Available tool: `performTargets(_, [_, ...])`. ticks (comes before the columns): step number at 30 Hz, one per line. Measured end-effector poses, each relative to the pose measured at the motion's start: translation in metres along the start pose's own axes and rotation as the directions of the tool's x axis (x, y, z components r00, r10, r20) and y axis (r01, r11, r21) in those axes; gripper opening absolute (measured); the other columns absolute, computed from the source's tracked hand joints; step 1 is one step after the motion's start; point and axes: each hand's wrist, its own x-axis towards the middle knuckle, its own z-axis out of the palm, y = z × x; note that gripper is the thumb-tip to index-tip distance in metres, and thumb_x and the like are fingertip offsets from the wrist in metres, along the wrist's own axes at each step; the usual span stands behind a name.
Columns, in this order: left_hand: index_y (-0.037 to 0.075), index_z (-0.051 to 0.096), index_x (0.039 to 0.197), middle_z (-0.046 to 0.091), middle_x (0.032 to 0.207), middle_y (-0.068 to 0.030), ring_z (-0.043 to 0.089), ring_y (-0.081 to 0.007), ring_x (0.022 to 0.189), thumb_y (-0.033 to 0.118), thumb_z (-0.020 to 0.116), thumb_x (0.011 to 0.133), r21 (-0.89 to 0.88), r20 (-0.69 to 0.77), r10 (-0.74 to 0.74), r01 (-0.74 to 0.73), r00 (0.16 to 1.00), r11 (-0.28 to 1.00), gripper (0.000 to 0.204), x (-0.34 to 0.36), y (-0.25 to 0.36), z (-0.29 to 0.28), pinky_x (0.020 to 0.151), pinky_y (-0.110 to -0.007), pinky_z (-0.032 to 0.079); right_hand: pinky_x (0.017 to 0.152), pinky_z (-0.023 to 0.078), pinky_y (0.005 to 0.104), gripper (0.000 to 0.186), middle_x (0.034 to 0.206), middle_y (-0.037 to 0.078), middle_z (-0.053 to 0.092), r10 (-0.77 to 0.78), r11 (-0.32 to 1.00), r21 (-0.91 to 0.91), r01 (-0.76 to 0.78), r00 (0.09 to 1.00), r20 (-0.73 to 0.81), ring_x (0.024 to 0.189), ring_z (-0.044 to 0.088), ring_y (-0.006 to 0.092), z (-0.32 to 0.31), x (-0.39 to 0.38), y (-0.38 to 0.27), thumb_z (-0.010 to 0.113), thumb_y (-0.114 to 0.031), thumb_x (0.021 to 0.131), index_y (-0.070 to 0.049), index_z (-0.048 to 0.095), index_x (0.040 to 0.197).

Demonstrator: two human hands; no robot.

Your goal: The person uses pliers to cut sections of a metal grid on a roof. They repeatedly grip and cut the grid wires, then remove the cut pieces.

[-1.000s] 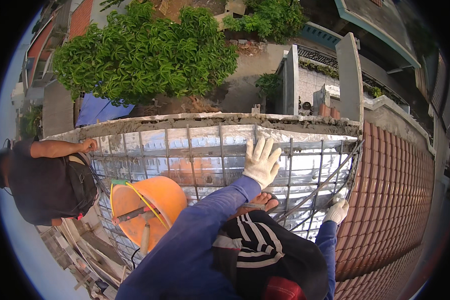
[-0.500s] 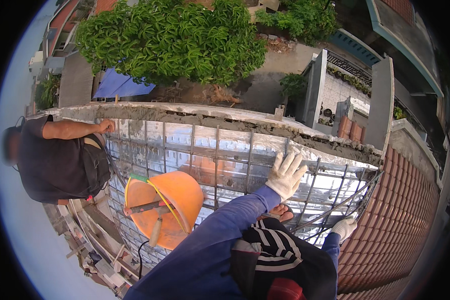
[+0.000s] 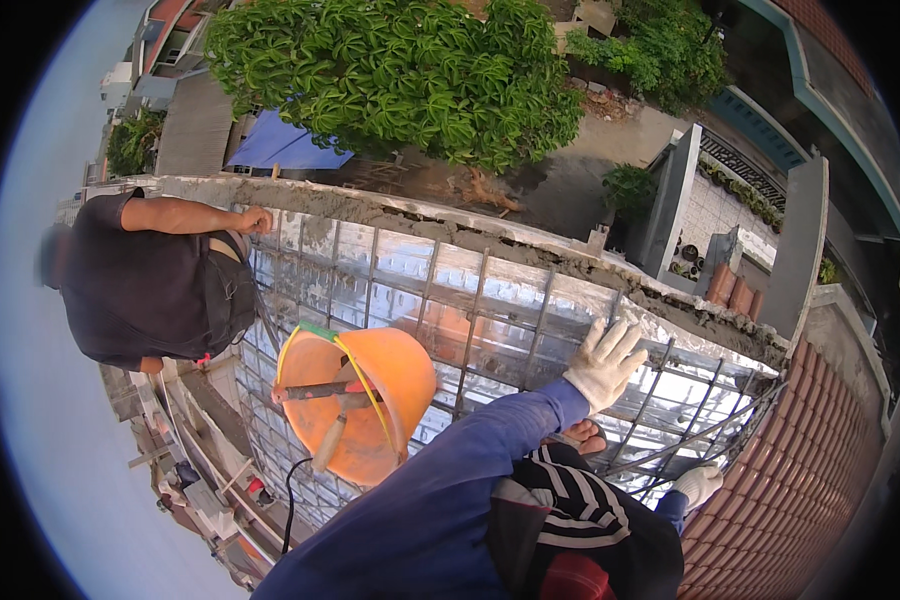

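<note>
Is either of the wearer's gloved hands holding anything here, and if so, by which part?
The left hand holds nothing: it is spread open over the steel-bar grid. Whether the right hand grips anything cannot be told.

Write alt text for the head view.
Gloved left hand spread over a metal grid above shiny sheeting, gloved right hand beside a brown tiled roof. To the left, an orange bucket holds tools, with a co-worker beyond.

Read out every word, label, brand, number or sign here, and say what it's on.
None can be read: no legible text on the left glove, right glove, bucket or dark shirt. Anything on the distant houses is too small to read.
</note>
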Motion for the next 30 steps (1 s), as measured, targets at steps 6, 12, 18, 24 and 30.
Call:
performTargets(6, [0.013, 0.074, 0.134, 0.055, 0.16, -0.0227, 0.046, -0.0441, 0.153, 0.023, 0.081, 0.086, -0.008, -0.034, -0.002, 0.002, 0.999, 1.0, 0.05, 0.0, 0.005, -0.004, 0.124, -0.073, 0.034, 0.101, 0.061, 0.0505, 0.05, 0.132, 0.022, 0.079, 0.013, 1.0, -0.011, -0.012, 0.997, 0.077, 0.119, 0.077, 0.0433, -0.005, 0.004, 0.002, 0.047, -0.045, 0.116, -0.009, 0.071, 0.142])
performTargets(12, [0.013, 0.073, 0.134, 0.053, 0.161, -0.0228, 0.045, -0.0453, 0.154, 0.022, 0.081, 0.086, 0.045, -0.024, -0.001, 0.002, 1.0, 0.999, 0.05, 0.002, 0.011, -0.008, 0.125, -0.072, 0.034, 0.092, 0.059, 0.044, 0.049, 0.116, 0.023, 0.08, 0.026, 0.972, 0.23, -0.044, 0.996, 0.08, 0.103, 0.076, 0.0364, -0.009, 0.003, 0.003, 0.048, -0.036, 0.118, 0.006, 0.068, 0.135])
performTargets(18, [0.014, 0.072, 0.14, 0.05, 0.166, -0.0223, 0.038, -0.0469, 0.159, 0.023, 0.08, 0.088, 0.129, 0.03, -0.018, 0.014, 0.999, 0.992, 0.054, -0.004, 0.016, 0.004, 0.132, -0.071, 0.024, 0.095, 0.059, 0.0432, 0.054, 0.123, 0.023, 0.079, 0.062, 0.951, 0.298, -0.089, 0.993, 0.097, 0.107, 0.076, 0.0336, -0.008, 0.008, 0.004, 0.046, -0.039, 0.115, 0.004, 0.067, 0.14])
performTargets(24, [0.015, 0.062, 0.156, 0.036, 0.179, -0.0234, 0.024, -0.0479, 0.168, 0.035, 0.075, 0.097, 0.267, 0.19, -0.08, 0.027, 0.979, 0.963, 0.064, -0.006, 0.027, -0.001, 0.137, -0.069, 0.011, 0.108, 0.057, 0.0493, 0.059, 0.142, 0.023, 0.075, -0.192, 0.959, 0.236, 0.156, 0.972, 0.136, 0.126, 0.074, 0.0417, -0.013, -0.013, 0.011, 0.046, -0.047, 0.117, -0.001, 0.069, 0.145])
performTargets(30, [0.008, 0.07, 0.146, 0.034, 0.18, -0.0267, 0.035, -0.0459, 0.164, 0.045, 0.071, 0.099, 0.059, 0.333, -0.475, 0.485, 0.814, 0.873, 0.06, 0.017, 0.116, -0.069, 0.131, -0.066, 0.027, 0.105, 0.058, 0.0502, 0.053, 0.138, 0.022, 0.076, -0.433, 0.871, 0.253, 0.421, 0.902, -0.012, 0.124, 0.074, 0.0414, -0.027, 0.033, -0.018, 0.048, -0.042, 0.117, -0.001, 0.069, 0.144])
